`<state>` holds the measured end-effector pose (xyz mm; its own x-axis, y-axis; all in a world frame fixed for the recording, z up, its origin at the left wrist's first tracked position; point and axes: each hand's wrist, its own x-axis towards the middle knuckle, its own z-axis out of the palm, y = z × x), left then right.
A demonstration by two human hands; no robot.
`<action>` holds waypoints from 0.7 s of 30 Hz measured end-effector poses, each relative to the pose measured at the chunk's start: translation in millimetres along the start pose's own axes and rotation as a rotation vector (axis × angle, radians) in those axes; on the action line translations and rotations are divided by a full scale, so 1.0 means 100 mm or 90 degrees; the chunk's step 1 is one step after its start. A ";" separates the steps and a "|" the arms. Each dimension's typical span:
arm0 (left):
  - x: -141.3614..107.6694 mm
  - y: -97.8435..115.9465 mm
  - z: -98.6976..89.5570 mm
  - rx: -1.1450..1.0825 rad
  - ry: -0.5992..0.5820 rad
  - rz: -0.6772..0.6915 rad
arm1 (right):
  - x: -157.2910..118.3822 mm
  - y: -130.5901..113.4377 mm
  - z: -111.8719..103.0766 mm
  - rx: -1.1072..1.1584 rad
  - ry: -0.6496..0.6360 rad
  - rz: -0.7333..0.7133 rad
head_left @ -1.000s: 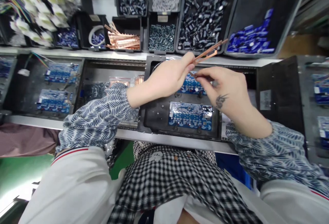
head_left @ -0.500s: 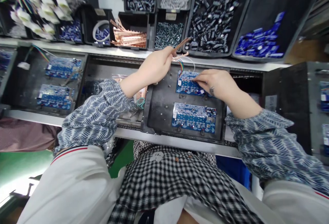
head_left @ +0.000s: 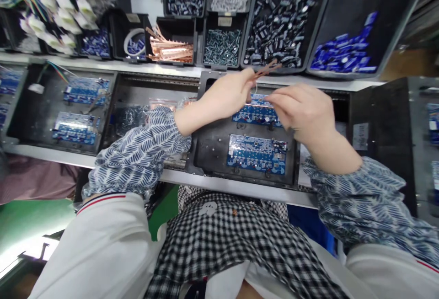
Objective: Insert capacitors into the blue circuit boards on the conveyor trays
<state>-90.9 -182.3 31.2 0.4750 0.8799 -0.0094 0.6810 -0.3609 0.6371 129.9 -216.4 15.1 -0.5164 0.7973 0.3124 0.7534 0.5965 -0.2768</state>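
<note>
Up and to the left of your left hand [head_left: 224, 95], a black bin [head_left: 193, 52] holds a loose pile of copper-coloured strips [head_left: 171, 51], some jutting over its rim. That hand is pinching a few thin copper strips [head_left: 267, 69] between thumb and fingers; their near ends are hidden in your grip, while the free ends splay up and to the right, too blurred to count. A pale wire [head_left: 255, 88] curves just beside those fingertips, its ends unclear. Below and right of them lies the upper circuit board [head_left: 257, 115], blue, its upper left part covered by your hand. Below that, the lower circuit board [head_left: 257, 154] lies flat and uncovered in the black tray [head_left: 209, 152]. Your right hand [head_left: 305, 109] hovers at the upper board's right side, fingers bunched and smeared by motion; you can't tell whether they pinch anything.
</note>
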 end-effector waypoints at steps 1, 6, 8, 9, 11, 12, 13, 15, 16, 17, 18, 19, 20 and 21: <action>0.01 -0.03 0.00 0.021 0.013 -0.006 | -0.07 0.09 0.03 0.016 -0.006 0.002; 0.00 -0.18 0.01 0.074 0.006 -0.013 | -0.33 0.45 0.29 0.088 -0.084 0.003; -0.04 -0.19 0.02 0.078 0.004 -0.013 | -0.35 0.49 0.36 0.082 -0.100 0.011; -0.06 -0.18 0.02 0.078 0.004 -0.013 | -0.34 0.49 0.37 0.079 -0.105 0.010; -0.09 -0.18 0.01 0.079 0.008 -0.015 | -0.33 0.48 0.37 0.074 -0.113 0.000; -0.10 -0.19 0.00 0.080 0.012 -0.018 | -0.32 0.49 0.37 0.073 -0.117 -0.005; -0.12 -0.20 -0.01 0.083 0.017 -0.021 | -0.32 0.50 0.36 0.072 -0.120 -0.009; -0.13 -0.25 -0.03 0.097 0.027 -0.025 | -0.32 0.53 0.36 0.069 -0.125 -0.013; -0.14 -0.27 -0.03 0.107 0.033 -0.025 | -0.31 0.53 0.36 0.066 -0.128 -0.013; -0.14 -0.28 -0.03 0.121 0.038 -0.025 | -0.30 0.53 0.35 0.061 -0.133 -0.014; -0.15 -0.28 -0.02 0.135 0.042 -0.025 | -0.28 0.50 0.34 0.053 -0.136 -0.015; -0.17 -0.26 -0.01 0.149 0.044 -0.025 | -0.26 0.45 0.32 0.041 -0.131 -0.016; -0.18 -0.22 0.01 0.159 0.041 -0.023 | -0.23 0.38 0.29 0.029 -0.115 -0.015; -0.21 -0.16 0.03 0.164 0.035 -0.018 | -0.21 0.28 0.24 0.020 -0.088 -0.013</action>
<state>-110.1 -195.7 19.1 0.4274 0.9038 0.0210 0.8163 -0.3958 0.4206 152.2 -214.3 -21.3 -0.5846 0.7885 0.1910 0.7299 0.6139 -0.3005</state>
